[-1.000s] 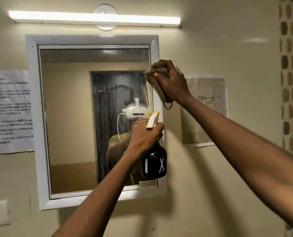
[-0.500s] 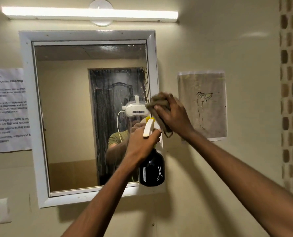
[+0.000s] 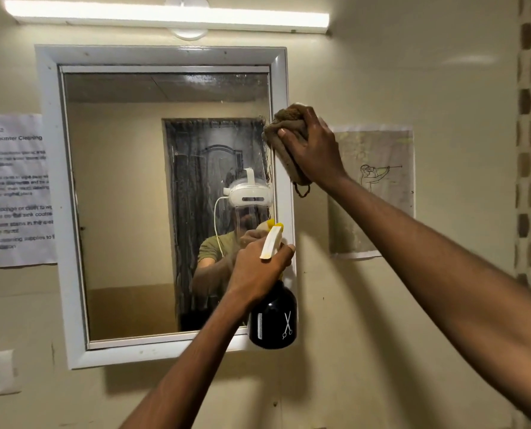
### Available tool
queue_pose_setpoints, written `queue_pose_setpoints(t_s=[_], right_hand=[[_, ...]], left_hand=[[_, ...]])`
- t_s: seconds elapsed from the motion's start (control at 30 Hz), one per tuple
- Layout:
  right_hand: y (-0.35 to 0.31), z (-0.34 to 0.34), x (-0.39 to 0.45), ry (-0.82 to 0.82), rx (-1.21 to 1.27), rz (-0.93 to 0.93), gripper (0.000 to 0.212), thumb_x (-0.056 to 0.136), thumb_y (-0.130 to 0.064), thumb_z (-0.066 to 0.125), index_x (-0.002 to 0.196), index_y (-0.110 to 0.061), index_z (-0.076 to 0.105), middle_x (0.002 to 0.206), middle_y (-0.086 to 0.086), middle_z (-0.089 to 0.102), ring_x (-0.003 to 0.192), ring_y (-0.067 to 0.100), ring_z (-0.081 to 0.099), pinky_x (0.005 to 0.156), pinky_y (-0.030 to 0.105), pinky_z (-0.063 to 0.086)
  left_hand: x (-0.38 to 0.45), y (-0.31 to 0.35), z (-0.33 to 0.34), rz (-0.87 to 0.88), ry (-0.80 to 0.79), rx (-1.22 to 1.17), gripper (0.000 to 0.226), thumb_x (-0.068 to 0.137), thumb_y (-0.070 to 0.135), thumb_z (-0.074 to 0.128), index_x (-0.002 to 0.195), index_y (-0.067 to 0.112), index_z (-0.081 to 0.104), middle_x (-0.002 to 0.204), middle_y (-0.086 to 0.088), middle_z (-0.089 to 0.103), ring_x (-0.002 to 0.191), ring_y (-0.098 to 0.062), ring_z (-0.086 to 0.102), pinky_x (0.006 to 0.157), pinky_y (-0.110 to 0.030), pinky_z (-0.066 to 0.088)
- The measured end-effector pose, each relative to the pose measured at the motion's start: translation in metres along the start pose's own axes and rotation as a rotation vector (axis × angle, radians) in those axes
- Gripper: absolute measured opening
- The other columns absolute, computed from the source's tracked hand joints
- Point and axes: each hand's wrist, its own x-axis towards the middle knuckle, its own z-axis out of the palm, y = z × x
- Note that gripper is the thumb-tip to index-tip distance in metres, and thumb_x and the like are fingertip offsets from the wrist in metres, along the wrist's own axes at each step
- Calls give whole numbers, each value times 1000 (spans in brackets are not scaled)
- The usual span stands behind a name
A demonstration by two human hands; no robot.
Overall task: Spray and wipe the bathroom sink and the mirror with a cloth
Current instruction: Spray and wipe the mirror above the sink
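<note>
While right hand [image 3: 312, 150] clutches brown cloth [image 3: 284, 131] on mirror [image 3: 127, 196] frame | left hand [image 3: 258, 267] grips spray bottle [image 3: 273, 320], nozzle hidden | notice [image 3: 13, 190] text blurred

cream wall [image 3: 412, 88] with white-framed mirror [image 3: 118, 196], two papers

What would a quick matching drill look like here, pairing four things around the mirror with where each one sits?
Things:
1. cloth
2. spray bottle
3. printed notice
4. tube light

Places:
A. on the wall left of the mirror
B. above the mirror
C. in the right hand, at the mirror's right edge
D. in the left hand, by the lower right corner

Pairs: 1-C, 2-D, 3-A, 4-B
</note>
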Motion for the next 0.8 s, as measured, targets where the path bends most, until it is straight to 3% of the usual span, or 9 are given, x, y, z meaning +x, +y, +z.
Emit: queue_pose_setpoints(t_s=[0.13,0.33,0.47,0.6,0.7,0.8], right_hand=[[4,3,-17,-17,12,34,46,93,-37,58,133,-17,47,117,11,59,103,25,59,86,43,51],[17,0,-81,-99,2,4,45,91,-31,63,131,-14,49,114,14,60,98,26,60,81,42,53],[11,-8,-53,-153,-49,-47,45,91,-35,61,130,-15,49,110,14,61,93,27,60,76,47,55],[6,-6,-29,-98,-25,-35,45,91,-37,60,130,-16,49,111,13,62,98,25,60,80,45,53],[8,-2,-34,-67,0,6,46,91,-36,60,131,-17,48,113,13,61,100,25,60,83,45,52],[12,3,-63,-64,20,41,46,92,-34,60,133,-16,47,116,11,59,100,24,60,81,43,53]], left_hand=[[-3,-4,5,17,103,82,24,90,27,58,70,16,62,68,-8,69,64,-22,67,67,-38,57],[-10,-7,5,21,3,61,22,90,30,56,73,17,63,71,-5,69,69,-20,67,73,-40,53],[-14,-11,5,12,1,67,21,92,25,56,74,16,62,73,-7,68,76,-29,67,76,-47,55],[-17,-14,7,35,4,112,21,92,25,57,78,10,64,79,-11,70,77,-28,66,72,-40,53],[-19,-16,9,60,50,138,23,92,25,58,81,7,66,77,-10,71,74,-25,67,69,-34,53],[-21,-18,12,70,146,144,27,90,23,59,71,5,64,66,-10,69,63,-26,65,64,-41,55]])
